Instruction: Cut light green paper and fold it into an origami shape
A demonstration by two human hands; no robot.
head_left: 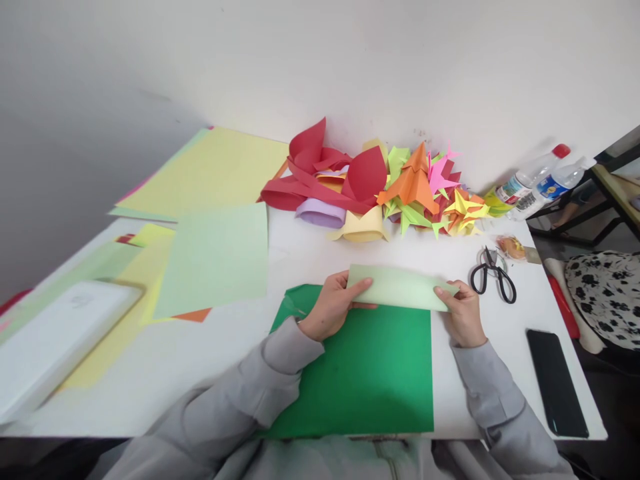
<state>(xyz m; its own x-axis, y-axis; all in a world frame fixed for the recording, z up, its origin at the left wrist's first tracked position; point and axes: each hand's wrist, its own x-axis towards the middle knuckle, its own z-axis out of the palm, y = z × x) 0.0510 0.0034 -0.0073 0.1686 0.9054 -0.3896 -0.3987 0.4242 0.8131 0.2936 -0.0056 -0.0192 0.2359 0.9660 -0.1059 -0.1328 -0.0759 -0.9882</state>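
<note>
A pale green strip of paper (397, 287) is stretched level between my hands. My left hand (333, 303) pinches its left end, thumb on top and fingers underneath. At the other end my right hand (463, 310) grips the strip the same way, the thumb near the corner. Below the strip lies a dark green sheet (365, 373) on the white table, its upper left corner bent or cut. Black-handled scissors (493, 273) rest to the right of my right hand, blades pointing away.
Coloured paper sheets (215, 260) and a white box (65, 340) lie left. Red paper shapes (330, 173) and folded paper stars (420, 187) are piled by the wall. Two plastic bottles (537, 183) stand tilted at the back right; a black phone (556, 383) lies near the right edge.
</note>
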